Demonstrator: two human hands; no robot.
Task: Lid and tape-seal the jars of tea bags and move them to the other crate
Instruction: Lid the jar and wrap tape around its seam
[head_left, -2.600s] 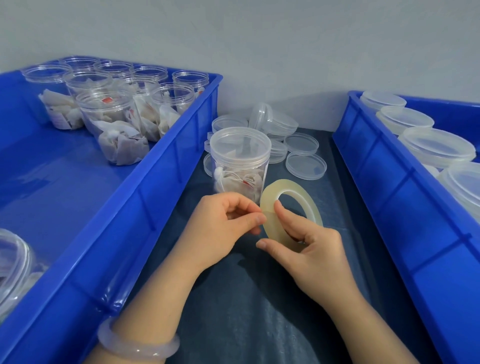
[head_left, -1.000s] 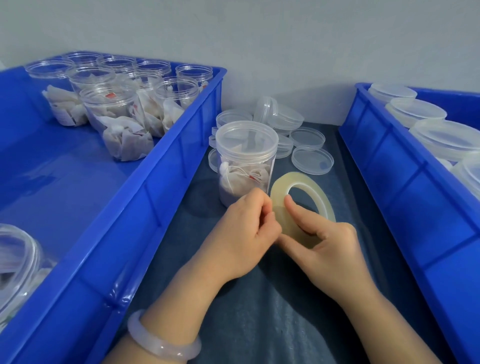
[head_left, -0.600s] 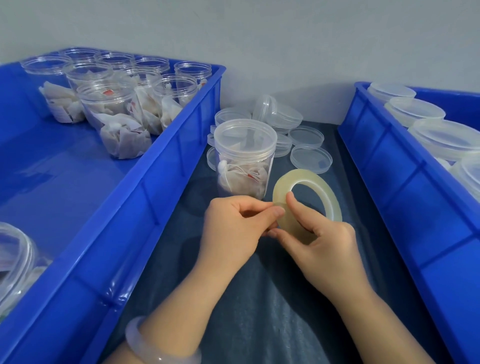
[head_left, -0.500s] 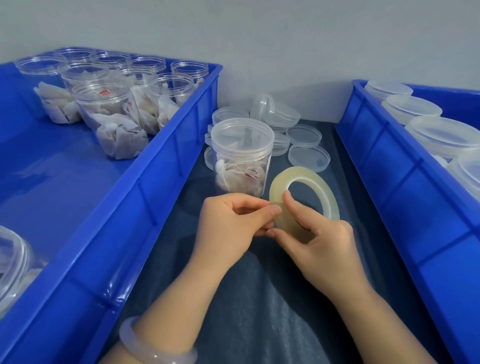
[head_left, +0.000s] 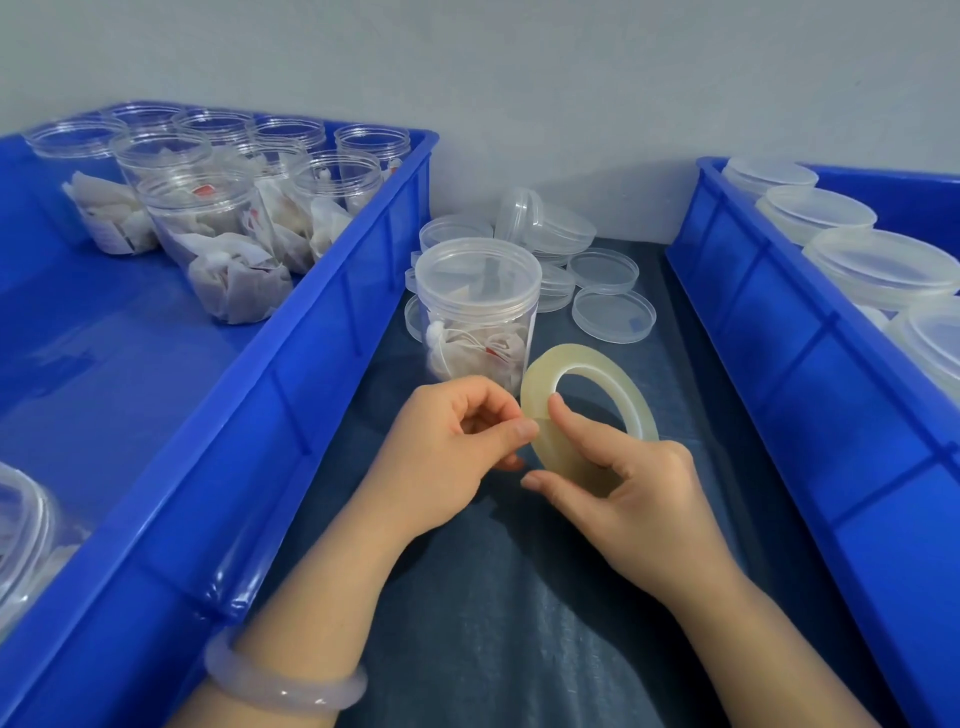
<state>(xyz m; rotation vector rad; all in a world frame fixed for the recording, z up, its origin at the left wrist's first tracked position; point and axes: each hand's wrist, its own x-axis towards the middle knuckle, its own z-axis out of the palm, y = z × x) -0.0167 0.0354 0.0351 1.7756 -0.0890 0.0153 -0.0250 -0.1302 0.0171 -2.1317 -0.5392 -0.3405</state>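
Head view: lidded jar (head_left: 478, 312) of tea bags stands on the surface (head_left: 519, 597) between the left crate (head_left: 332, 332) and right crate (head_left: 779, 364), just behind the tape roll (head_left: 576, 356). Right hand (head_left: 634, 499) holds the roll upright. Left hand (head_left: 447, 457) fingers pinch narrow at the roll's rim, probably on the tape end, which is too clear to see. Jar looks light, stiff, slick; grip it round the wall under the lid. Can't tell if the lid is seated. Both crates are cut off.

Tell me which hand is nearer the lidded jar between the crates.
Left. The left hand is just in front of the jar, at its base, pinching the edge of the tape roll; the right hand holds the roll farther right and nearer the person.
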